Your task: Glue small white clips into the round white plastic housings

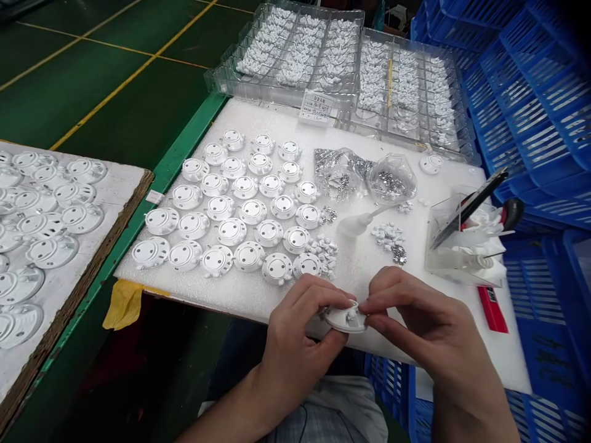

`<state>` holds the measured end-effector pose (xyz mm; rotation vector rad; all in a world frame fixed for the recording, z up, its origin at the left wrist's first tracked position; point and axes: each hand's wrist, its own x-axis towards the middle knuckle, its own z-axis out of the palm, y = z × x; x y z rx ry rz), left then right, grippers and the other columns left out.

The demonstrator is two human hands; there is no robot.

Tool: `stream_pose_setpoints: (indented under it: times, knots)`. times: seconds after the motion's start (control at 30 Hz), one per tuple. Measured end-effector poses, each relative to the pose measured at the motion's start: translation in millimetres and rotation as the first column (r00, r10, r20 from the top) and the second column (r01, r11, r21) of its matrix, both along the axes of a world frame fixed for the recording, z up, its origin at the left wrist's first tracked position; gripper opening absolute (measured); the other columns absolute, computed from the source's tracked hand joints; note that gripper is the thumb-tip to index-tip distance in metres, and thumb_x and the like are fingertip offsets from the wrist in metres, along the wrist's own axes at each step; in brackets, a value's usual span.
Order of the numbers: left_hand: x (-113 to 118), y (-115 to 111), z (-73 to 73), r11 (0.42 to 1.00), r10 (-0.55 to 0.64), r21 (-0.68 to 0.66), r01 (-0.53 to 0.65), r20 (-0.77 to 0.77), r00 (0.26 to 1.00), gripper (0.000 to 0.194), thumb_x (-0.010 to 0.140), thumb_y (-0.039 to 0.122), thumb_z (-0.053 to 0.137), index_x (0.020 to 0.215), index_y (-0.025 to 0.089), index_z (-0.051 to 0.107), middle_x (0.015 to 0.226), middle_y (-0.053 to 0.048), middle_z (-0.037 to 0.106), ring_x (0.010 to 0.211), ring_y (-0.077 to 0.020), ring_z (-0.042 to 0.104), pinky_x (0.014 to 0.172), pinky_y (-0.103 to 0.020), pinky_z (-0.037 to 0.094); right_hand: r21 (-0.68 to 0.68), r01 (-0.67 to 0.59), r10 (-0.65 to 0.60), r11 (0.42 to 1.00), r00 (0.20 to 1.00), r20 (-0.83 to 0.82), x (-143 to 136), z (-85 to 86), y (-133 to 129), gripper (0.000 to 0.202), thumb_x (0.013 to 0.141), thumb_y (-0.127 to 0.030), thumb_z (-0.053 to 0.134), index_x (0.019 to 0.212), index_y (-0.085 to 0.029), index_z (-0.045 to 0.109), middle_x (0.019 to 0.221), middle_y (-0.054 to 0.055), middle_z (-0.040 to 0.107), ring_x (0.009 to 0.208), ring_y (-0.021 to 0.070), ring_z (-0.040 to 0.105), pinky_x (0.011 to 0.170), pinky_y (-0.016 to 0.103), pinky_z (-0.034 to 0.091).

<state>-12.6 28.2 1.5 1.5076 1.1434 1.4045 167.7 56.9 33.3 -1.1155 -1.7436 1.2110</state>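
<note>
Close to the table's front edge, my left hand (300, 332) grips a round white disc-shaped part (344, 320) between thumb and fingers. Small white bits stick up from the disc's top. My right hand (415, 320) is pinched closed at the disc's right edge; whatever its fingertips hold is too small to make out. Just beyond the hands lie a heap of small white pieces (388, 235), a little pile of metal pieces (399, 254) and a white squeeze bottle (355, 225) with a thin spout. Rows of similar white discs (249, 255) cover the foam sheet on the left.
Clear compartment trays (295, 92) full of white pieces stand at the back. Two plastic bags (392, 177) hold metal pieces. A clear tool box (431, 246) and a red object (492, 311) are on the right, beside blue crates (540, 111). More discs lie on the left board (111, 184).
</note>
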Motion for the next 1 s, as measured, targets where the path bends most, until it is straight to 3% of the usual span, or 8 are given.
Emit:
stream_pose_setpoints:
  times: [0.23,0.43,0.63,0.8,0.9,1.0]
  knots:
    - [-0.9,-3.6,3.7,0.999,0.001,-0.054,0.001,0.038,0.999,0.022,0.079,0.002,0.071,0.091,0.020,0.070,0.086,-0.001,0.073,0.077,-0.0120,0.066,0.070,-0.019,0.053,-0.123,-0.029,0.015,0.992,0.993,-0.113,-1.0,-6.0,0.7,0.011,0.093,-0.034,0.074,0.088,-0.025,0.073,0.081,0.002,0.060,0.078,0.0143,0.058,0.067,0.024,0.050]
    - [0.7,-4.7,5.2,0.981,-0.042,-0.181,0.073,0.169,0.985,0.026,0.078,0.002,0.070,0.093,0.023,0.071,0.086,0.001,0.068,0.080,-0.0137,0.068,0.070,-0.021,0.056,-0.124,-0.073,0.055,0.990,0.987,-0.148,1.2,-7.1,0.1,0.009,0.096,-0.033,0.071,0.089,-0.027,0.072,0.082,0.000,0.059,0.080,0.0125,0.055,0.071,0.022,0.047]
    - [1.5,-4.3,3.9,0.996,-0.056,-0.061,0.062,0.102,0.993,0.031,0.081,0.002,0.068,0.101,0.024,0.074,0.086,0.000,0.069,0.076,-0.0133,0.061,0.068,-0.022,0.052,-0.174,-0.081,0.053,0.981,0.985,-0.161,3.1,-6.9,0.6,0.009,0.095,-0.035,0.072,0.088,-0.028,0.072,0.085,0.000,0.058,0.080,0.0123,0.054,0.071,0.022,0.047]
    - [0.5,-5.1,1.2,0.997,-0.051,-0.051,0.056,0.084,0.995,0.034,0.082,0.001,0.066,0.103,0.026,0.076,0.088,-0.001,0.068,0.076,-0.0126,0.062,0.068,-0.021,0.052,-0.208,-0.052,0.019,0.977,0.987,-0.160,-0.3,-9.8,-0.4,0.014,0.094,-0.037,0.073,0.085,-0.027,0.068,0.086,0.000,0.055,0.080,0.0120,0.054,0.069,0.022,0.047]
    - [0.1,-4.1,1.3,0.997,-0.039,-0.069,0.045,0.081,0.996,0.033,0.081,0.001,0.065,0.100,0.025,0.076,0.087,-0.001,0.067,0.075,-0.0117,0.061,0.067,-0.020,0.050,-0.166,0.009,-0.034,0.986,0.988,-0.153,-2.2,-9.3,-3.9,0.013,0.093,-0.036,0.073,0.088,-0.026,0.065,0.086,0.000,0.055,0.078,0.0125,0.055,0.066,0.022,0.047]
    - [0.6,-2.6,2.9,0.995,-0.032,-0.092,0.041,0.101,0.994,0.032,0.081,0.001,0.066,0.098,0.025,0.076,0.085,0.000,0.067,0.074,-0.0119,0.060,0.066,-0.020,0.049,-0.009,0.026,-0.027,1.000,0.994,-0.104,-2.9,-7.1,-9.5,0.012,0.090,-0.027,0.076,0.093,-0.026,0.065,0.085,0.000,0.060,0.079,0.0140,0.058,0.066,0.024,0.050]
